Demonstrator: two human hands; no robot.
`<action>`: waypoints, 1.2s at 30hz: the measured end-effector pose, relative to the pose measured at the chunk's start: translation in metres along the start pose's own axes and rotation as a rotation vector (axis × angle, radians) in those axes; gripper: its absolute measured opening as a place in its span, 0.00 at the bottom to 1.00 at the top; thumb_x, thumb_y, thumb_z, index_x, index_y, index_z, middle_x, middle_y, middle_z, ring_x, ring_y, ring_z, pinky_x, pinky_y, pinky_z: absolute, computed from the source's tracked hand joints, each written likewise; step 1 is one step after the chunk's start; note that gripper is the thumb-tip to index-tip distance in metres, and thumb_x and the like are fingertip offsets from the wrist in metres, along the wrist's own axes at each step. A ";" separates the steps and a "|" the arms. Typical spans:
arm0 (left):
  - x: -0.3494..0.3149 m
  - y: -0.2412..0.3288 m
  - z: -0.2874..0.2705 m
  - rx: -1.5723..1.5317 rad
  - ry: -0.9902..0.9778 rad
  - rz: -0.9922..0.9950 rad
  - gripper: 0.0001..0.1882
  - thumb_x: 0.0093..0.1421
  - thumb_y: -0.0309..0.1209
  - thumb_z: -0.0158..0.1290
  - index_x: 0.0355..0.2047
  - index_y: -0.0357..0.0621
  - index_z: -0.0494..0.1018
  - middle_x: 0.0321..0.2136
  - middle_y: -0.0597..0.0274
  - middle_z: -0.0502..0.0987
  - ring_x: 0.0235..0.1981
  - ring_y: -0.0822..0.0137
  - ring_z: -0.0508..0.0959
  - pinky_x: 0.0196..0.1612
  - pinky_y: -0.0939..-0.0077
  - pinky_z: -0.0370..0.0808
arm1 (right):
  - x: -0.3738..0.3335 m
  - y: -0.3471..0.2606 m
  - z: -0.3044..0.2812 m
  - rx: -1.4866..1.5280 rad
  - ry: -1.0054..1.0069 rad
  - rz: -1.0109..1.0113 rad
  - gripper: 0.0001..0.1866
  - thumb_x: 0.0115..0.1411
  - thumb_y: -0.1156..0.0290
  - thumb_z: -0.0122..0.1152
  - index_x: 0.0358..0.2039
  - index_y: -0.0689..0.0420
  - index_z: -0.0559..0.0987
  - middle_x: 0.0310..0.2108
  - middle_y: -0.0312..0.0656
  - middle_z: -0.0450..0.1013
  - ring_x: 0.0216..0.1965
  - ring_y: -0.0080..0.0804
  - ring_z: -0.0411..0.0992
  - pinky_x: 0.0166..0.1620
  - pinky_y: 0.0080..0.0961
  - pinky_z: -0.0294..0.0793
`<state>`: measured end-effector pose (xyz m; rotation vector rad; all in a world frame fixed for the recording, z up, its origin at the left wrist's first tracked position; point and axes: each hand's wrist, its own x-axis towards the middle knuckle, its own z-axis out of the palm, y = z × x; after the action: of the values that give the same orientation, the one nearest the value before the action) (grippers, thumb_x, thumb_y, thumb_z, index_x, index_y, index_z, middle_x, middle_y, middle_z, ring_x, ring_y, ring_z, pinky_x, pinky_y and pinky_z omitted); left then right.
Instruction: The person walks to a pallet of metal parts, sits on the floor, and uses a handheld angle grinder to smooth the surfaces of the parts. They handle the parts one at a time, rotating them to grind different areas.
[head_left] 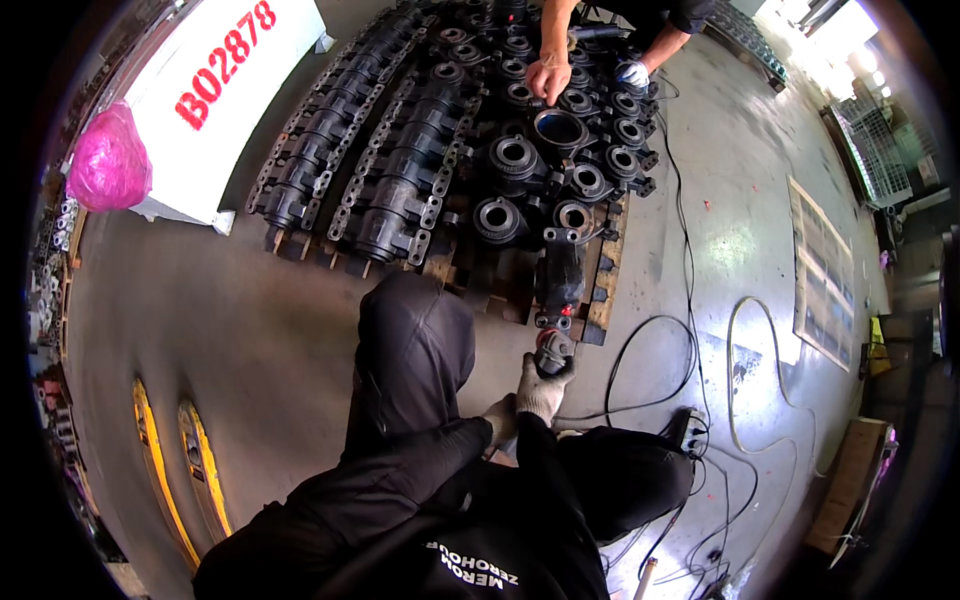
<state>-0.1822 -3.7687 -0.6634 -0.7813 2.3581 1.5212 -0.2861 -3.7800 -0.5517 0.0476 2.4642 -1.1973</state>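
Note:
My right hand (pixel 543 389), in a grey and black glove, is wrapped round the front of what looks like an angle grinder (pixel 556 350). Behind it, my left hand (pixel 501 417) is closed round the rear of the tool, partly hidden by my right arm. The grinder's head is against or just short of the near end of a black cast metal part (pixel 560 275). That part lies at the near right edge of a wooden pallet (pixel 597 318); whether the disc touches it I cannot tell.
Several black ring-ended castings (pixel 513 158) and long ribbed castings (pixel 400 170) fill the pallet. Across it, a co-worker's bare hand (pixel 549 78) and gloved hand (pixel 633 73) reach in. Black cables (pixel 640 405) and a power strip (pixel 690 430) lie right. Yellow forks (pixel 205 465) lie left.

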 end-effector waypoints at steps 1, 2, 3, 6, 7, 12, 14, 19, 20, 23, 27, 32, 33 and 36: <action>0.001 0.012 -0.005 -0.012 -0.032 -0.066 0.24 0.67 0.42 0.43 0.54 0.35 0.67 0.50 0.45 0.75 0.54 0.46 0.73 0.60 0.63 0.65 | 0.007 0.008 -0.002 0.048 0.023 0.014 0.49 0.52 0.53 0.71 0.66 0.57 0.54 0.53 0.60 0.71 0.53 0.54 0.73 0.54 0.40 0.71; 0.002 0.034 -0.017 -0.025 -0.077 -0.125 0.24 0.66 0.42 0.44 0.53 0.35 0.67 0.49 0.45 0.75 0.54 0.46 0.73 0.59 0.63 0.66 | 0.015 0.014 -0.007 0.046 0.050 0.036 0.49 0.51 0.53 0.71 0.66 0.57 0.54 0.54 0.60 0.70 0.53 0.54 0.73 0.55 0.40 0.71; 0.000 0.046 -0.026 -0.038 -0.113 -0.200 0.24 0.66 0.42 0.44 0.52 0.34 0.68 0.48 0.45 0.76 0.53 0.46 0.73 0.59 0.63 0.66 | 0.019 0.016 -0.007 0.045 0.058 0.058 0.49 0.51 0.53 0.71 0.66 0.58 0.54 0.54 0.60 0.70 0.54 0.54 0.72 0.55 0.40 0.70; 0.000 0.030 -0.026 0.156 -0.134 -0.020 0.25 0.63 0.43 0.50 0.51 0.34 0.67 0.46 0.40 0.77 0.53 0.44 0.74 0.55 0.60 0.70 | 0.020 0.035 0.003 0.100 0.049 0.042 0.49 0.51 0.54 0.71 0.66 0.59 0.54 0.56 0.61 0.68 0.55 0.53 0.71 0.56 0.40 0.69; 0.000 0.031 -0.025 0.188 -0.146 0.006 0.25 0.63 0.42 0.51 0.51 0.34 0.67 0.45 0.39 0.77 0.53 0.44 0.74 0.54 0.59 0.70 | 0.026 0.043 0.007 0.130 0.056 0.023 0.49 0.51 0.54 0.71 0.65 0.59 0.54 0.56 0.62 0.68 0.55 0.53 0.71 0.57 0.40 0.69; 0.003 0.036 -0.025 -0.010 -0.068 -0.202 0.19 0.63 0.38 0.50 0.47 0.35 0.66 0.45 0.40 0.76 0.50 0.44 0.76 0.52 0.61 0.71 | 0.022 0.031 0.003 0.152 0.061 0.041 0.49 0.51 0.56 0.71 0.65 0.60 0.54 0.57 0.60 0.68 0.57 0.51 0.70 0.58 0.39 0.68; 0.007 0.031 -0.021 0.075 -0.076 -0.122 0.18 0.63 0.37 0.50 0.46 0.36 0.67 0.44 0.42 0.76 0.49 0.45 0.76 0.51 0.62 0.70 | 0.027 0.036 0.007 0.146 0.071 0.029 0.49 0.51 0.56 0.71 0.66 0.59 0.54 0.57 0.59 0.68 0.56 0.50 0.71 0.58 0.38 0.69; 0.010 0.027 -0.019 0.486 -0.127 0.129 0.15 0.61 0.35 0.46 0.44 0.42 0.75 0.44 0.52 0.79 0.46 0.51 0.76 0.49 0.66 0.66 | 0.023 0.014 -0.003 0.120 0.033 0.116 0.44 0.55 0.60 0.70 0.65 0.58 0.54 0.54 0.53 0.70 0.52 0.40 0.72 0.56 0.32 0.69; 0.011 0.030 -0.019 0.494 -0.130 0.149 0.15 0.61 0.34 0.46 0.44 0.42 0.75 0.43 0.53 0.79 0.46 0.51 0.75 0.49 0.66 0.66 | 0.026 0.012 -0.005 0.203 0.023 0.120 0.45 0.55 0.60 0.70 0.65 0.58 0.54 0.54 0.54 0.70 0.52 0.41 0.73 0.56 0.33 0.69; 0.014 0.030 -0.022 0.439 -0.139 0.126 0.16 0.61 0.34 0.46 0.46 0.41 0.75 0.44 0.52 0.78 0.47 0.51 0.75 0.51 0.66 0.67 | 0.031 0.020 0.001 0.200 0.064 0.046 0.45 0.55 0.60 0.71 0.64 0.59 0.54 0.54 0.55 0.70 0.52 0.41 0.72 0.56 0.33 0.69; 0.009 0.009 -0.021 0.527 -0.136 0.062 0.18 0.63 0.35 0.46 0.50 0.39 0.72 0.47 0.49 0.77 0.49 0.51 0.75 0.53 0.66 0.68 | 0.016 0.012 0.011 0.158 0.033 0.051 0.44 0.54 0.61 0.70 0.64 0.60 0.55 0.54 0.55 0.69 0.54 0.43 0.72 0.56 0.34 0.69; 0.023 0.051 -0.043 0.605 -0.331 0.077 0.21 0.63 0.36 0.47 0.53 0.40 0.72 0.54 0.49 0.74 0.51 0.52 0.75 0.53 0.64 0.69 | 0.034 0.014 -0.003 0.185 0.082 0.156 0.46 0.54 0.58 0.70 0.65 0.59 0.54 0.54 0.56 0.70 0.54 0.43 0.72 0.56 0.35 0.70; 0.021 0.048 -0.044 0.790 -0.415 0.188 0.21 0.62 0.36 0.47 0.53 0.40 0.72 0.54 0.48 0.74 0.51 0.52 0.75 0.53 0.64 0.69 | 0.029 0.014 -0.004 0.135 0.078 0.218 0.46 0.54 0.57 0.70 0.65 0.59 0.54 0.54 0.57 0.70 0.54 0.43 0.72 0.56 0.35 0.70; 0.012 0.043 -0.038 0.825 -0.389 0.219 0.20 0.63 0.35 0.44 0.52 0.42 0.73 0.52 0.52 0.77 0.51 0.55 0.75 0.52 0.64 0.69 | 0.017 0.014 -0.010 0.143 0.093 0.269 0.47 0.54 0.56 0.70 0.65 0.59 0.53 0.54 0.55 0.71 0.53 0.42 0.73 0.57 0.34 0.69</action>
<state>-0.2121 -3.7923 -0.6187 -0.0269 2.4653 0.5432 -0.3026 -3.7665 -0.5627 0.4692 2.3509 -1.2723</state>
